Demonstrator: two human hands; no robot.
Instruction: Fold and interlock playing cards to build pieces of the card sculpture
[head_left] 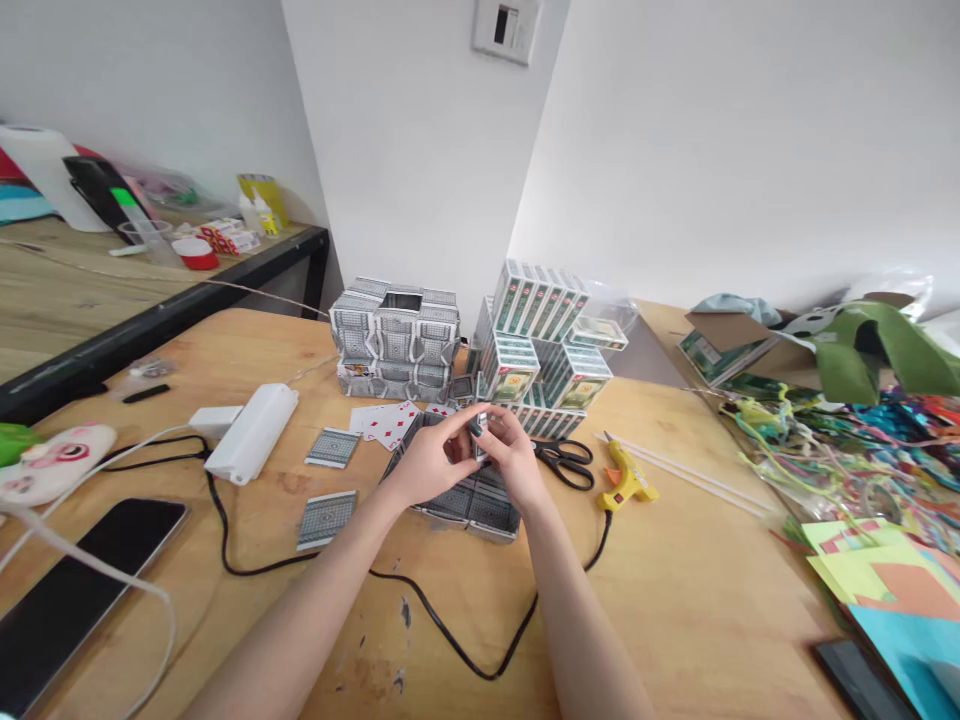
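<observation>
My left hand and my right hand meet above an open box built of grey-backed playing cards. Between the fingertips of both is a small playing card, seen almost edge-on and partly covered by the fingers. Left of the box lie two face-down cards, one nearer the back and one nearer me. Face-up cards with red diamonds are spread behind them. At the back stands a larger card-built box with a square opening on top.
Stacked green-and-white card packs stand behind my hands. On the right are black scissors, a yellow glue gun and white glue sticks. A black cable crosses in front; a white power adapter and phone lie left.
</observation>
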